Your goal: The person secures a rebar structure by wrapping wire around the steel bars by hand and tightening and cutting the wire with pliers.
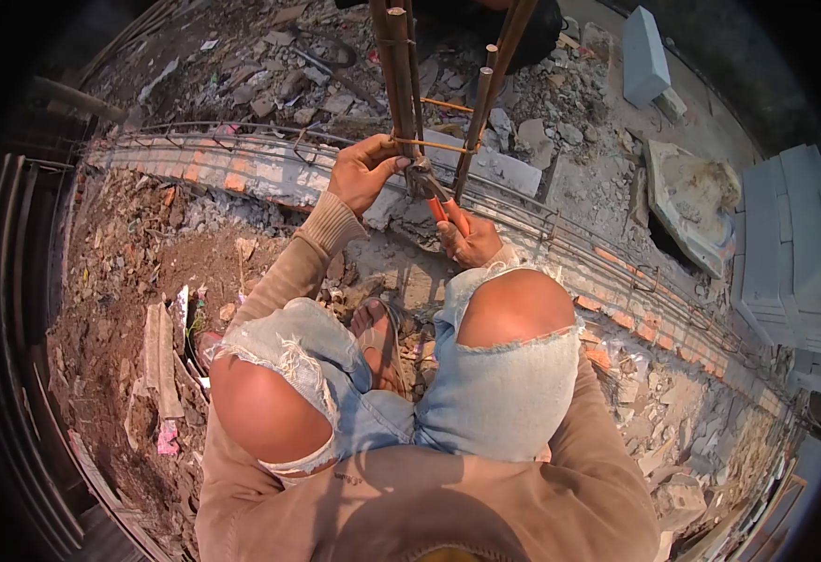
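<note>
My right hand (471,244) is wrapped round the orange handles of a pair of pincers (451,214). Their dark jaws meet the foot of a bundle of upright rebar (398,80). On the left of that bundle, my left hand (363,173) is closed, thumb and forefinger pinched beside the bars; anything between them is too small to make out. A thin rusty stirrup (438,144) runs across from the bundle to the shorter upright bars (479,103) on the right. Long horizontal rebar (569,234) passes below the uprights.
A low brick-and-concrete footing (237,178) crosses in front of me. Broken rubble (293,84) covers the ground. Pale blocks (780,244) are stacked at right, near a leaning slab (691,201); another block (644,58) stands farther back. A dark-clothed person (532,37) is beyond the uprights.
</note>
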Demonstrator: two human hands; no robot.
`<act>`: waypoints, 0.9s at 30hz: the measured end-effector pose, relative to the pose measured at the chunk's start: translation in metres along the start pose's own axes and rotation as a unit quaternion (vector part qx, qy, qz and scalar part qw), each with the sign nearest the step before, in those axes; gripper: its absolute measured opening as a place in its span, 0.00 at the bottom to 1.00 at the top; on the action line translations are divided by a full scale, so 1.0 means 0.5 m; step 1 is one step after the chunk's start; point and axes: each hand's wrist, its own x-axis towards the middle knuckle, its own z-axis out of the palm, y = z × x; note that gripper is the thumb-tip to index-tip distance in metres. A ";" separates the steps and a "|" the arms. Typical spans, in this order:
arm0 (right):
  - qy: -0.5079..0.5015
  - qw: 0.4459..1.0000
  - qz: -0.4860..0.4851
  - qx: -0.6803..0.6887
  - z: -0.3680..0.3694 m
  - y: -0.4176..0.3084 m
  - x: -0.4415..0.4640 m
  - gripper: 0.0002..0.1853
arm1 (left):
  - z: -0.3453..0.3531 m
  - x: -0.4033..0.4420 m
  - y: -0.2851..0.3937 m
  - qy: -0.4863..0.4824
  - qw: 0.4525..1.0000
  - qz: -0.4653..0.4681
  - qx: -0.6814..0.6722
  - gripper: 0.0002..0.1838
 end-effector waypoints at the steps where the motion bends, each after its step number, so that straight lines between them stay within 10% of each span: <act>1: 0.001 1.000 -0.001 0.001 -0.001 0.000 0.000 0.27 | -0.001 0.000 0.005 -0.001 1.000 0.001 0.001 0.09; 4: -0.031 0.997 0.032 0.064 -0.015 -0.025 -0.021 0.26 | -0.001 -0.001 0.011 -0.014 1.000 -0.012 0.005 0.12; 6: -0.164 0.905 0.206 0.335 -0.030 -0.075 -0.058 0.22 | -0.002 0.000 0.008 -0.017 1.000 -0.003 0.017 0.12; 13: -0.336 0.877 0.065 0.337 -0.063 -0.037 -0.032 0.18 | 0.001 -0.002 0.017 0.013 0.995 -0.027 0.094 0.13; 15: -0.251 0.963 0.091 0.026 -0.078 -0.022 -0.027 0.25 | -0.001 0.001 0.003 -0.012 0.999 -0.026 0.046 0.14; 18: -0.028 0.997 -0.052 -0.040 -0.059 -0.118 -0.080 0.34 | 0.000 0.001 -0.007 0.008 0.997 -0.028 0.066 0.15; 20: 0.138 0.941 -0.158 -0.267 -0.047 -0.118 -0.089 0.36 | -0.008 0.001 -0.012 0.007 0.994 -0.012 0.105 0.14; 24: 0.127 0.917 -0.111 -0.361 -0.043 -0.100 -0.083 0.30 | -0.010 0.006 -0.011 0.006 0.990 -0.019 0.142 0.14; 26: -0.151 0.959 0.183 0.152 -0.063 -0.089 -0.067 0.24 | -0.007 0.004 -0.008 0.016 0.991 -0.001 0.132 0.13; 27: -0.152 0.959 0.182 0.154 -0.067 -0.103 -0.071 0.24 | -0.007 0.002 -0.005 0.023 0.992 0.016 0.122 0.12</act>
